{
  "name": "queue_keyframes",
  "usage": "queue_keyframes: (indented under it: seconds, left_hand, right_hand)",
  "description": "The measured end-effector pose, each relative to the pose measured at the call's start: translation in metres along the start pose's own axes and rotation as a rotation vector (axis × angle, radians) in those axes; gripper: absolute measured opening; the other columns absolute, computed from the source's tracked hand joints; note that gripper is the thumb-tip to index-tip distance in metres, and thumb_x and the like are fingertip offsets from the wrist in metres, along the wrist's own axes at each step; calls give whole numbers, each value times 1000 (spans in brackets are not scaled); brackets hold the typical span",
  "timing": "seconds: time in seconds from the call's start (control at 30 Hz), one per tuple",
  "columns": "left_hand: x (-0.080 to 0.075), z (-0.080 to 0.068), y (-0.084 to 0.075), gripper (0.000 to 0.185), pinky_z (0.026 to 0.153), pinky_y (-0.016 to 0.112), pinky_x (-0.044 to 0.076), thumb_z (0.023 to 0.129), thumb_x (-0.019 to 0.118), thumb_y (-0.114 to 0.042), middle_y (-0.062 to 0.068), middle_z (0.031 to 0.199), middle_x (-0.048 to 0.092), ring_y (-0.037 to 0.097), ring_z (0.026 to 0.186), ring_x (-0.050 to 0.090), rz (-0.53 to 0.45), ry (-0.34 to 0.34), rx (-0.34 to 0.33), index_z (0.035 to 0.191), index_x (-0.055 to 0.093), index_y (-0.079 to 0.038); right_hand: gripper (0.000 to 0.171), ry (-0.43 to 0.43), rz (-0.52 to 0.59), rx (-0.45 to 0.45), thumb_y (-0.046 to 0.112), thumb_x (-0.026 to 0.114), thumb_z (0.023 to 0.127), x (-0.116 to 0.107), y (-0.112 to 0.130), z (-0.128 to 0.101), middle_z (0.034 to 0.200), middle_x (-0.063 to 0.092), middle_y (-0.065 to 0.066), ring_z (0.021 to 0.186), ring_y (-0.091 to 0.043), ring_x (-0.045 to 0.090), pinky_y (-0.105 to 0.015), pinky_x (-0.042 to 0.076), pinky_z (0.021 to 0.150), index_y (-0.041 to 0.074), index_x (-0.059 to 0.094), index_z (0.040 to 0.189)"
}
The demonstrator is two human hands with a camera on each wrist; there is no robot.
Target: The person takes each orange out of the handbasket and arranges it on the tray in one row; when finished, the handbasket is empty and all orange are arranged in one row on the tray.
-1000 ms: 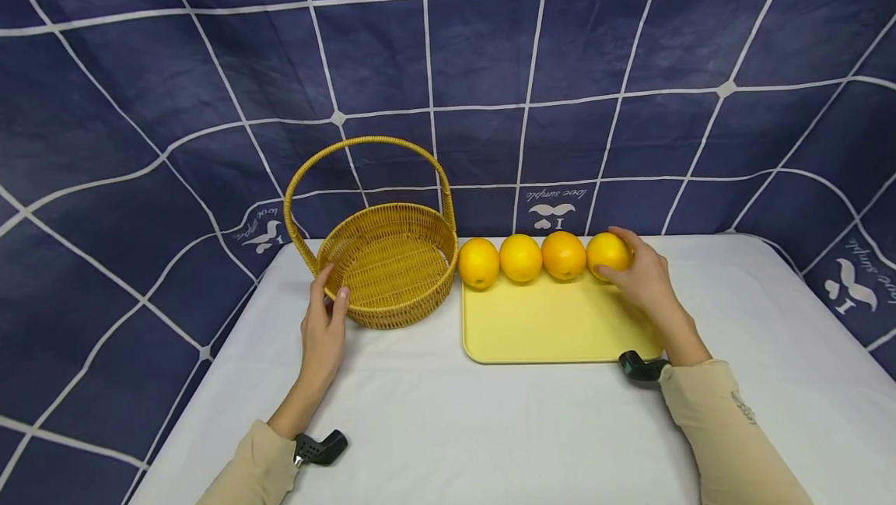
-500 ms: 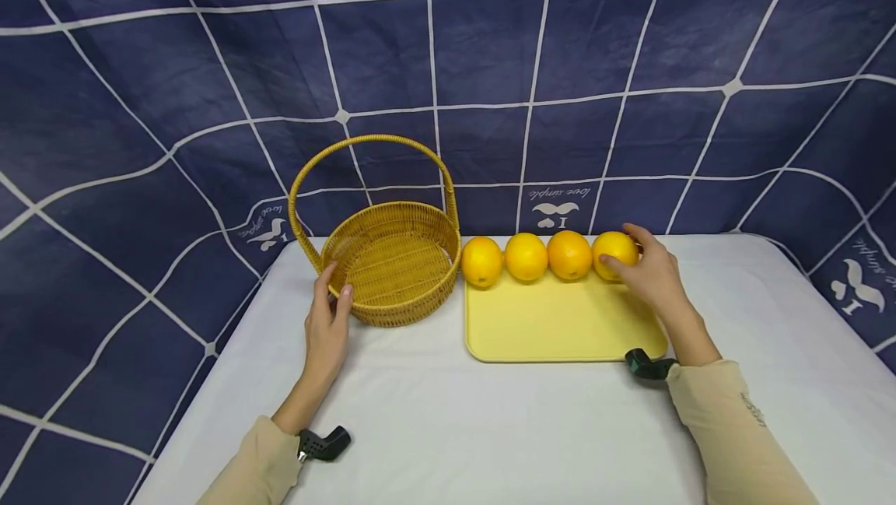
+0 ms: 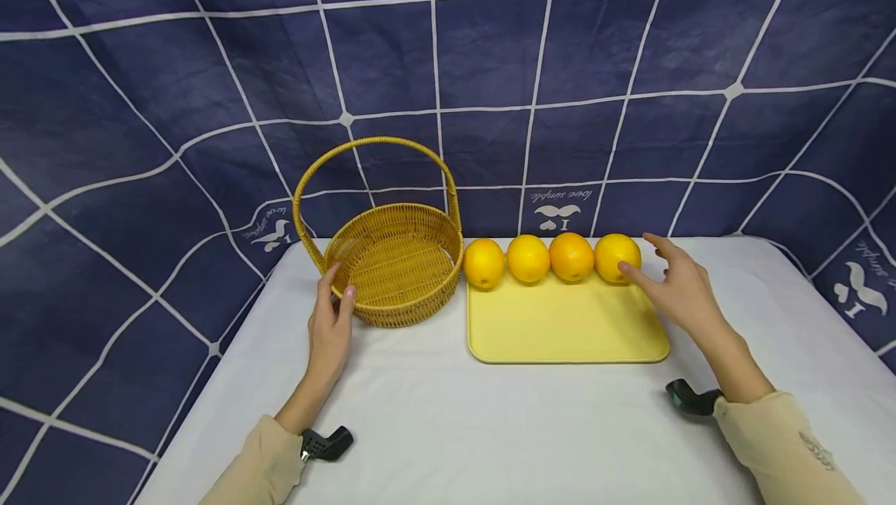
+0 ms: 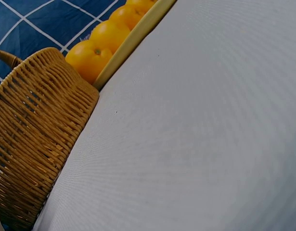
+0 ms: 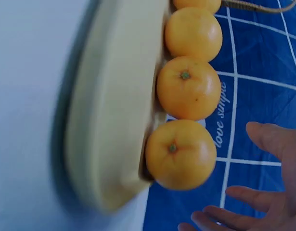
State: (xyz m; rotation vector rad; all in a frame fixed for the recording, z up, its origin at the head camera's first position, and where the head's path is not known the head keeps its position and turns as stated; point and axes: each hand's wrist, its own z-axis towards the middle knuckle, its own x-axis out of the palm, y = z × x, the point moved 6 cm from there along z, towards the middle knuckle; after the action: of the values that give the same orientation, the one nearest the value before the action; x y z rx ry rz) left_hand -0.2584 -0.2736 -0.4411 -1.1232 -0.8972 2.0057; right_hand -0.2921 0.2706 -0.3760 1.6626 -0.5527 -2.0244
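A round wicker basket with a tall hoop handle stands at the left of the table, with no fruit inside. My left hand holds its near left rim between thumb and fingers. To the right, a row of several oranges lies along the back edge of a yellow tray. My right hand is spread beside the rightmost orange. In the right wrist view a gap separates the fingers from that orange, and nothing is held.
White cloth covers the table. A blue curtain with white lines hangs right behind the basket and tray. Black wrist devices sit at both cuffs. The basket's right side is close to the leftmost orange.
My right hand has let go of the rightmost orange and drawn back to the right, its fingers spreading. That orange stays in the row. The left hand keeps its place on the basket.
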Motion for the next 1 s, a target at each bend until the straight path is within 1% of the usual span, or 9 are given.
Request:
queue_keyframes:
  seconds: [0.13,0.27,0.37,0.47,0.63,0.77,0.83,0.9,1.0]
  left_hand:
    - [2,1,0,54,122,59,38,113,47,-40,8,170,36,37,152,40,-2,2,0,164,35,-25]
    - [-1,1,2,54,121,58,39,113,47,-41,8,169,37,37,151,42,15,4,3,164,35,-27]
    - [-5,1,5,54,120,59,39,113,47,-41,9,169,37,38,150,43,30,4,0,164,35,-27]
    - [-10,2,6,55,120,60,40,113,47,-39,10,169,38,38,150,43,39,-1,1,164,36,-25]
    - [-15,6,1,57,122,58,38,112,50,-37,5,170,37,33,154,39,66,-16,29,165,36,-21]
    - [-16,9,-9,60,127,59,29,111,52,-39,6,171,36,34,158,32,144,-25,58,166,36,-20]
    - [-17,9,-15,61,125,63,29,110,53,-42,13,169,37,39,156,33,214,-45,77,165,38,-19]
    - [-21,7,-23,61,121,66,34,108,56,-41,19,164,44,43,151,41,283,-82,115,161,44,-14]
    - [-30,5,-36,55,110,65,44,104,64,-37,25,148,59,46,135,56,377,-174,190,148,58,-3]
  right_hand:
    - [83,-21,-47,-21,50,64,103,-12,-6,-18,153,43,-40,127,-62,50,-75,46,100,-2,36,160]
    - [83,-37,-56,-13,52,63,103,-15,-13,-33,151,44,-41,126,-63,51,-76,46,99,-1,37,161]
    - [82,-53,-51,-23,52,63,103,-13,-13,-36,152,43,-40,128,-63,49,-76,45,99,0,37,161]
    - [80,-76,-44,-48,50,63,103,-13,-10,-35,156,42,-38,136,-61,43,-77,39,105,0,38,160]
    - [78,-100,-34,-65,49,63,103,-15,-8,-33,158,40,-37,144,-60,37,-78,31,112,0,39,160]
    - [78,-112,-44,-68,49,62,104,-18,-9,-34,158,40,-36,144,-59,36,-77,30,113,0,39,160]
    - [78,-111,-51,-76,48,62,104,-20,-9,-36,158,39,-36,145,-59,36,-78,29,113,-1,38,160]
    - [79,-98,-64,-78,49,62,104,-20,-10,-38,159,38,-37,145,-59,34,-78,29,113,-1,38,160]
    - [80,-90,-81,-80,49,62,104,-19,-13,-39,159,36,-38,146,-60,33,-79,28,113,-3,38,159]
